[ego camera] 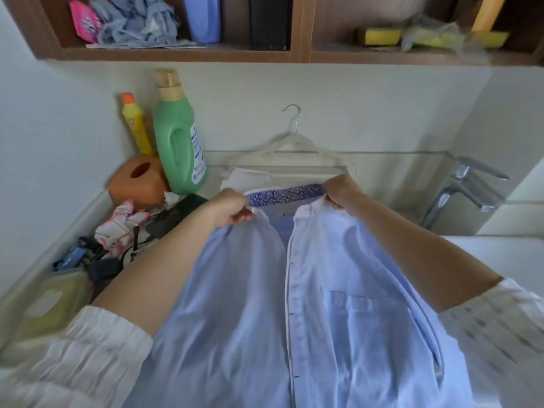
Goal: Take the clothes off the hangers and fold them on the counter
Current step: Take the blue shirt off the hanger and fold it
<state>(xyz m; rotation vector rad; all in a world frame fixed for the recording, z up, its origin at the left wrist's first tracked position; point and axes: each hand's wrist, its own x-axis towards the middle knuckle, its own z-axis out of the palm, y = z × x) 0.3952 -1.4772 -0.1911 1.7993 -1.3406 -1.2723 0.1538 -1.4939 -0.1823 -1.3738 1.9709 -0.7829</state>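
A light blue button-up shirt (338, 304) with a patterned purple collar lining hangs spread out in front of me, its front open. My left hand (232, 207) pinches the left side of the collar. My right hand (343, 192) grips the right side of the collar. Behind the shirt, a white plastic hanger (294, 145) leans against the wall, with a folded white garment (247, 179) lying below it on the counter (500, 254).
At the left stand a green detergent bottle (178, 142), a yellow bottle (137, 125) and an orange tissue box (137, 181), beside a pile of cloths and cables. A chrome faucet (462, 189) rises at the right. A wooden shelf (265, 54) with sponges hangs overhead.
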